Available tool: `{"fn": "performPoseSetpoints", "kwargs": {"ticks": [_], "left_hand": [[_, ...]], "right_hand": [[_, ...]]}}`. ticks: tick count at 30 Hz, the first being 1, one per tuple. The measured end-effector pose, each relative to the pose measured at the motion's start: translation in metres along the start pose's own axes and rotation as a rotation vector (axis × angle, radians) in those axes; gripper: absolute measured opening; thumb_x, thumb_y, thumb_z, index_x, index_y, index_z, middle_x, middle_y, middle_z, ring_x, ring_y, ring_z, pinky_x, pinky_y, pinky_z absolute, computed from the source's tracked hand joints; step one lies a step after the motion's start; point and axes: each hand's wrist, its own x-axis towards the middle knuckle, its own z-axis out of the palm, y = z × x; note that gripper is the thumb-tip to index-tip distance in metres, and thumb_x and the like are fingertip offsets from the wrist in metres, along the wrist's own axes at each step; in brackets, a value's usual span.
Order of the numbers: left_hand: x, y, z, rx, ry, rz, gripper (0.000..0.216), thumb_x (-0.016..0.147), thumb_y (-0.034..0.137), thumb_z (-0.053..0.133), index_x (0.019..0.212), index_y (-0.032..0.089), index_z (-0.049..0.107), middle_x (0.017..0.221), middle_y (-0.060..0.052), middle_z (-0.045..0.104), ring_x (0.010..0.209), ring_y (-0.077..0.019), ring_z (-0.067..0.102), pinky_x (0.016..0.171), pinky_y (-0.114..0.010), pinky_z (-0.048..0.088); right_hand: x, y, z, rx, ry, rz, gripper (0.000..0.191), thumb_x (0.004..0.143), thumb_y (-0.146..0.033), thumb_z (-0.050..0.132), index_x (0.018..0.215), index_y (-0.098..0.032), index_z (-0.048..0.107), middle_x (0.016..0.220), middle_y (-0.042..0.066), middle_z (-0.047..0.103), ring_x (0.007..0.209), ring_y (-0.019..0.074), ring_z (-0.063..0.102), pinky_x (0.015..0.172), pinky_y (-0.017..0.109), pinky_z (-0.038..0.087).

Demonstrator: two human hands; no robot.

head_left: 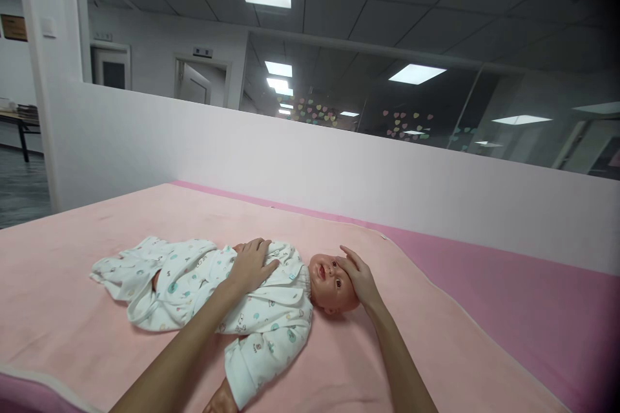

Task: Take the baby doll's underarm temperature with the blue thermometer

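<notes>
A baby doll (329, 281) in a white printed romper (194, 284) lies on its back on a light pink blanket (72, 271), head to the right. My left hand (252, 264) rests flat on the doll's chest, fingers spread. Around the top of the doll's head my right hand (356, 277) is cupped, fingers lying against the forehead. The doll's near sleeve (264, 352) sticks out toward me, with a small bare hand (220, 400) showing at the frame's lower edge.
The blanket covers a darker pink mattress (533, 310). A low white partition wall (387, 174) runs behind the bed, with glass office walls beyond. A white pillar (48, 77) stands at the left, and a table (19, 117) at the far left.
</notes>
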Motion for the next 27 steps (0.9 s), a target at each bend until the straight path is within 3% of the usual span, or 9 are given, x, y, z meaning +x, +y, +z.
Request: {"fn": "performPoseSetpoints", "kwargs": {"ticks": [6,11,13,15,17,18,20,23,27], "left_hand": [[0.001,-0.002,-0.002,-0.103,-0.041,-0.012,0.056,0.081,0.053,0.038,0.127,0.022,0.038,0.128,-0.009,0.044,0.12,-0.0259,0.036,0.1,-0.043,0.024],[0.001,-0.006,-0.019,-0.302,-0.24,-0.02,0.062,0.075,0.06,0.047,0.13,0.035,0.034,0.138,-0.005,0.033,0.128,-0.0266,0.026,0.103,-0.046,0.02],[0.0,-0.007,-0.024,-0.314,-0.314,0.001,0.063,0.068,0.062,0.054,0.125,0.038,0.042,0.142,-0.003,0.026,0.131,-0.0295,0.019,0.104,-0.048,0.02],[-0.001,-0.008,-0.025,-0.286,-0.351,0.028,0.062,0.06,0.063,0.062,0.115,0.037,0.054,0.144,-0.001,0.021,0.133,-0.0332,0.01,0.105,-0.051,0.013],[-0.001,-0.009,-0.021,-0.256,-0.353,0.037,0.057,0.056,0.064,0.064,0.105,0.034,0.063,0.145,-0.001,0.02,0.133,-0.0348,0.004,0.106,-0.054,0.004],[-0.001,-0.009,-0.019,-0.252,-0.343,0.034,0.054,0.057,0.064,0.063,0.101,0.032,0.065,0.145,0.0,0.02,0.134,-0.0348,0.004,0.106,-0.054,0.001],[0.001,-0.01,-0.014,-0.266,-0.313,0.014,0.05,0.061,0.065,0.059,0.096,0.03,0.067,0.145,0.0,0.022,0.134,-0.0338,0.005,0.106,-0.054,0.0],[0.004,-0.01,-0.01,-0.289,-0.267,-0.019,0.047,0.069,0.065,0.05,0.091,0.027,0.069,0.143,0.0,0.028,0.134,-0.0314,0.01,0.106,-0.053,0.003],[0.006,-0.009,-0.01,-0.329,-0.229,-0.081,0.042,0.078,0.058,0.041,0.09,0.027,0.067,0.14,0.001,0.034,0.132,-0.0271,0.019,0.107,-0.047,0.012]], "right_hand": [[-0.004,-0.005,0.0,0.04,-0.078,0.017,0.027,0.067,-0.04,0.058,0.081,-0.019,0.066,0.094,0.004,0.067,0.094,0.023,0.058,0.082,0.033,0.045],[-0.002,-0.005,0.002,0.037,-0.054,0.007,0.029,0.065,-0.042,0.059,0.082,-0.019,0.066,0.093,0.005,0.067,0.092,0.0229,0.059,0.082,0.033,0.045],[-0.002,-0.003,0.004,0.01,0.036,-0.028,0.033,0.067,-0.041,0.057,0.09,-0.019,0.064,0.098,0.006,0.066,0.094,0.0226,0.058,0.084,0.034,0.044],[-0.007,-0.001,0.008,-0.075,0.215,-0.121,0.036,0.07,-0.039,0.053,0.098,-0.018,0.061,0.103,0.008,0.063,0.096,0.0233,0.057,0.086,0.036,0.043],[-0.016,0.0,0.017,-0.213,0.376,-0.294,0.033,0.073,-0.035,0.049,0.099,-0.017,0.06,0.103,0.01,0.062,0.098,0.0248,0.055,0.09,0.041,0.039],[-0.022,0.0,0.024,-0.288,0.393,-0.402,0.03,0.074,-0.032,0.048,0.097,-0.018,0.06,0.102,0.01,0.062,0.1,0.0253,0.054,0.092,0.043,0.037],[-0.035,-0.003,0.041,-0.401,0.318,-0.622,0.025,0.076,-0.026,0.047,0.095,-0.02,0.061,0.1,0.008,0.063,0.101,0.0254,0.053,0.095,0.045,0.032],[-0.055,-0.015,0.072,-0.489,0.081,-0.854,0.025,0.077,-0.018,0.044,0.094,-0.023,0.061,0.094,0.006,0.064,0.095,0.0237,0.055,0.09,0.044,0.036],[-0.07,-0.029,0.101,-0.55,-0.146,-0.861,0.023,0.079,-0.013,0.038,0.085,-0.02,0.06,0.078,0.005,0.06,0.075,0.0187,0.054,0.07,0.033,0.043]]}}
